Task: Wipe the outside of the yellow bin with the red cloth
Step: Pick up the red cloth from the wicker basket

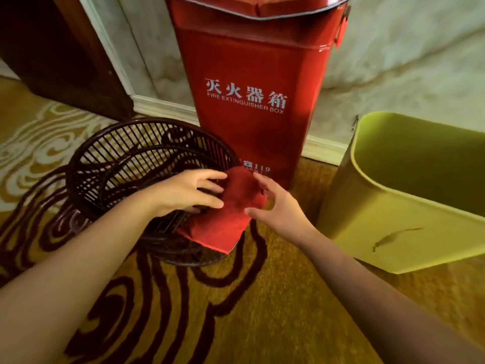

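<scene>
The red cloth (228, 219) hangs draped over the near rim of a dark wicker basket (126, 164). My left hand (183, 193) lies on the basket rim with its fingers spread against the cloth's left side. My right hand (275, 206) touches the cloth's right edge, thumb and fingers apart around the bunched top. Whether either hand grips the cloth is unclear. The yellow bin (393, 219) stands empty on the carpet to the right, apart from both hands, with a dark smear on its near wall.
A tall red fire extinguisher box (249, 88) stands against the wall behind the basket and cloth. A dark wooden door frame (65, 61) is at the far left. Patterned yellow and brown carpet (210, 311) covers the floor.
</scene>
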A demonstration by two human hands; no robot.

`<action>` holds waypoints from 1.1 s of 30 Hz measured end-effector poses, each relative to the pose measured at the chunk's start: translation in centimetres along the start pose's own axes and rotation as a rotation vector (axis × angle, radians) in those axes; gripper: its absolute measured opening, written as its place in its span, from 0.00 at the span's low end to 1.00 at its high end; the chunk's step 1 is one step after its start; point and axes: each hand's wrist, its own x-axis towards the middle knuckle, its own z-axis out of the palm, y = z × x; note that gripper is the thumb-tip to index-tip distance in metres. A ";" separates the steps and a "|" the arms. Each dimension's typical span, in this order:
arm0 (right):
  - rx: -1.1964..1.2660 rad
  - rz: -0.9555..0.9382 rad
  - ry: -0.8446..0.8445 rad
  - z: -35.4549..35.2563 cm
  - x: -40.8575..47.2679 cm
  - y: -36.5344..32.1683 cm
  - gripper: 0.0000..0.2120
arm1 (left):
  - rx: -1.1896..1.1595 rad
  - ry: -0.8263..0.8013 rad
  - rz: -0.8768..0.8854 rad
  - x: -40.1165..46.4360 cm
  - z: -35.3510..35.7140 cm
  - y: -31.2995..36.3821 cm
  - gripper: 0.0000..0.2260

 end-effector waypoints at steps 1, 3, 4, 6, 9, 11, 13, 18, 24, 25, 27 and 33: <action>0.040 0.022 0.002 0.1 -0.2 -0.1 0.37 | 0.002 -0.005 -0.041 -0.2 0.2 0.0 0.30; 0.107 0.066 0.004 1.0 -0.4 0.1 0.36 | 0.025 -0.062 -0.126 -0.3 0.7 -0.4 0.33; 0.151 0.083 0.014 1.7 -0.4 0.3 0.36 | 0.029 -0.084 -0.148 -0.2 1.0 -0.6 0.34; 0.246 0.093 0.045 2.7 -0.1 0.7 0.37 | -0.001 -0.091 -0.141 0.1 1.2 -1.0 0.33; 0.318 0.092 0.084 3.6 0.1 0.8 0.37 | -0.078 -0.035 -0.115 0.0 1.3 -1.4 0.29; 0.382 0.131 0.125 4.0 -0.1 0.6 0.36 | -0.111 0.049 -0.081 -0.3 1.4 -1.7 0.27; 0.419 0.167 0.175 4.7 -0.4 0.0 0.35 | -0.090 0.123 -0.039 -0.6 1.5 -1.6 0.26; 0.415 0.171 0.239 4.6 -1.1 -0.8 0.30 | -0.123 0.241 0.077 -1.0 1.7 -0.9 0.25; 0.584 0.102 0.177 -0.2 -4.4 -0.3 0.36 | -0.437 0.069 0.195 -2.8 2.5 1.4 0.22; 0.598 0.147 0.192 -0.9 -4.9 0.0 0.40 | -0.478 0.025 0.220 -3.0 3.0 1.6 0.22; 0.802 0.278 0.135 -2.0 -6.0 0.5 0.43 | -0.569 -0.039 0.260 -2.9 4.4 1.7 0.22; 1.249 0.277 0.080 -4.9 -10.6 3.2 0.23 | -0.681 0.010 0.218 -1.7 10.4 0.3 0.25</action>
